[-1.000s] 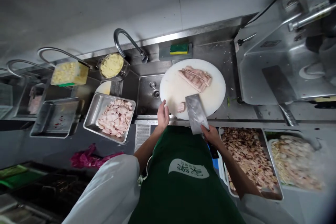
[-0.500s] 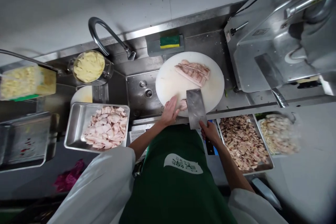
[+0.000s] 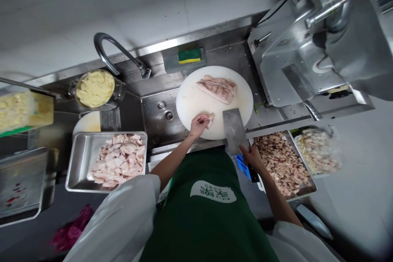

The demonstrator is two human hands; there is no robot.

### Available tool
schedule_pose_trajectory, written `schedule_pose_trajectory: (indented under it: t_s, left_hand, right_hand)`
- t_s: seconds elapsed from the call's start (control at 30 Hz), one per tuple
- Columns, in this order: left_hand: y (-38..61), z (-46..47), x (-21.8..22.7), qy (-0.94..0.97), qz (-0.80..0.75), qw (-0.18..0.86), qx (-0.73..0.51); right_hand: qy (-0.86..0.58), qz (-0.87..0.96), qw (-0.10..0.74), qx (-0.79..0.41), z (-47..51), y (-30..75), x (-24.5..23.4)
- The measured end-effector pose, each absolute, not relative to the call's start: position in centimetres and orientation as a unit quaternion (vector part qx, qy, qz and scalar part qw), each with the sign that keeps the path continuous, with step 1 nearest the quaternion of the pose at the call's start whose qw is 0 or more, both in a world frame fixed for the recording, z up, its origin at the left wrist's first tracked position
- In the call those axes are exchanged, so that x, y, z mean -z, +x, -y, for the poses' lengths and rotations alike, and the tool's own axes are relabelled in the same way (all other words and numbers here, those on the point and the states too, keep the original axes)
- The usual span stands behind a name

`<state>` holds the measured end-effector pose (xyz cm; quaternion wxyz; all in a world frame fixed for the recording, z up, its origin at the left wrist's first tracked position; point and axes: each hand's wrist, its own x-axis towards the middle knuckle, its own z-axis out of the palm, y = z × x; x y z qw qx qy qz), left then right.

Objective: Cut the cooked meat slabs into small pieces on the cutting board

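Note:
My left hand (image 3: 199, 125) is closed on a small pale piece of meat (image 3: 210, 121) at the near left of the round white cutting board (image 3: 187, 100). In my right hand (image 3: 252, 158) is a cleaver (image 3: 234, 129), gripped by its dark handle, its broad blade lying over the board's near right edge. Larger slabs of pale pink meat (image 3: 217, 88) rest toward the far side of the board, apart from both hands. To the left, a steel tray (image 3: 80, 159) holds a heap of sliced pale meat (image 3: 120, 159).
A sink (image 3: 153, 120) with a curved faucet (image 3: 115, 49) lies left of the board. Behind it sits a green and yellow sponge (image 3: 189, 56). At right stand a steel machine (image 3: 276, 61) bearing a second cleaver (image 3: 299, 82), and a tray of chopped brownish pieces (image 3: 281, 163).
My left hand has gone from fingers outstretched beside the small meat piece to pinching it. The cleaver has shifted away from that piece, to the right. The camera view has also moved.

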<state>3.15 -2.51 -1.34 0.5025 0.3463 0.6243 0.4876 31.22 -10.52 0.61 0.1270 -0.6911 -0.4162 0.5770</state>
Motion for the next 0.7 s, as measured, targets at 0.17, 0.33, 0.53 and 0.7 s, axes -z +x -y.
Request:
schedule_pose_trajectory:
  t_s: [0.17, 0.33, 0.53, 0.7]
  left_hand:
    - [4.5, 1.8, 1.5, 0.237, -0.645, 0.473, -0.552]
    - [1.7, 3.1, 0.2, 0.330, -0.738, 0.419, -0.414]
    - [-3.4, 0.2, -2.3, 0.761, -0.546, 0.299, -0.184]
    - [0.0, 0.4, -1.2, 0.718, -0.578, 0.320, -0.221]
  right_hand:
    - [-0.675, 0.403, 0.134, -0.603, 10.0, 31.5, -1.0]
    - [-0.686, 0.433, 0.102, -0.576, 9.5, 32.6, -0.3]
    - [-0.674, 0.448, 0.084, -0.581, 8.8, 33.7, 0.3]
    - [-0.676, 0.451, 0.089, -0.576, 8.8, 33.8, 0.2]
